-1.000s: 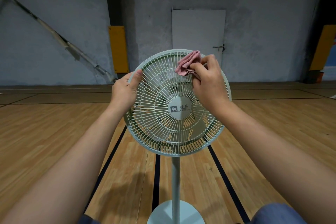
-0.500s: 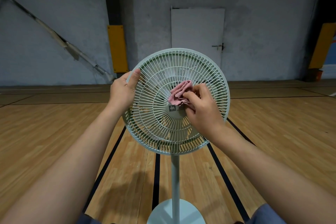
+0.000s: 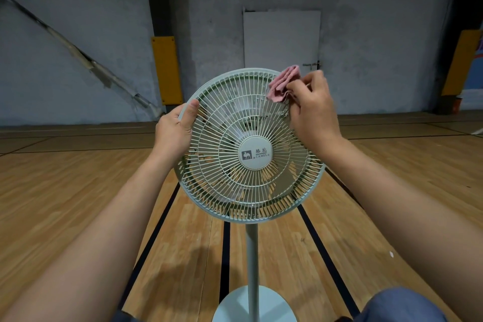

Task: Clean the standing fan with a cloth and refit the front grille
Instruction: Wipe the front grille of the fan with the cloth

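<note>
A pale green standing fan [image 3: 251, 248] stands in front of me on a round base, its front grille [image 3: 243, 191] in place on the head. My left hand [image 3: 175, 131] grips the grille's left rim, thumb over the front. My right hand [image 3: 311, 110] pinches a crumpled pink cloth [image 3: 282, 85] against the upper right of the grille. The hub badge [image 3: 256, 153] in the centre is uncovered.
The wooden sports floor [image 3: 78, 204] with dark lines spreads around the fan. A grey wall with a white door [image 3: 281, 36] and a yellow padded post [image 3: 167, 70] stands behind. My knee in blue fabric [image 3: 402, 306] shows at the lower right.
My right hand has carried the cloth from the grille's top down to the hub and back up to the upper right rim. My left hand has kept its hold.
</note>
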A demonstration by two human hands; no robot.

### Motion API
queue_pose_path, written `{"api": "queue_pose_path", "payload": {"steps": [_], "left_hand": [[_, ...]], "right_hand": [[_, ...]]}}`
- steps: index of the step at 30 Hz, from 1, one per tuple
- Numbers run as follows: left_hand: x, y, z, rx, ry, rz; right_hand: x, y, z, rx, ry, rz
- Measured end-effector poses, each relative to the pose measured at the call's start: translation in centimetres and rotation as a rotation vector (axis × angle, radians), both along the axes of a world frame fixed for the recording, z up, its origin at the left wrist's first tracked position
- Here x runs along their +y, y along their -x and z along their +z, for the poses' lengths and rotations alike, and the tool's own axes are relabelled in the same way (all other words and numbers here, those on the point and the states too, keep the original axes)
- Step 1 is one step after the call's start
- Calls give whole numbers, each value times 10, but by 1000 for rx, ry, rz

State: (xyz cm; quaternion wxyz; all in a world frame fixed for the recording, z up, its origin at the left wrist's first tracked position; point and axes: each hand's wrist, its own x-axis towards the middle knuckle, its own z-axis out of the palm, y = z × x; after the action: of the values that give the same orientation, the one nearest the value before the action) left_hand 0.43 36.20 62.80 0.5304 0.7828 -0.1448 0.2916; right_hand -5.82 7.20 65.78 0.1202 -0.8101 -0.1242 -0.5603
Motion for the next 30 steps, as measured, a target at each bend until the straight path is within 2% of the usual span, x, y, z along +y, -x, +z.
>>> {"api": "queue_pose_path", "payload": {"steps": [4, 19, 26, 30], "left_hand": [[-1, 1, 1, -9, -19, 11], [-2, 3, 0, -7, -14, 15], [-1, 1, 0, 17, 0, 2], [0, 1, 0, 18, -8, 14]], "right_hand": [[-2, -4, 2, -19, -82, -12], [13, 16, -101, 96, 48, 115], [0, 14, -85, 104, 103, 53], [-17, 8, -65, 64, 8, 15]]}}
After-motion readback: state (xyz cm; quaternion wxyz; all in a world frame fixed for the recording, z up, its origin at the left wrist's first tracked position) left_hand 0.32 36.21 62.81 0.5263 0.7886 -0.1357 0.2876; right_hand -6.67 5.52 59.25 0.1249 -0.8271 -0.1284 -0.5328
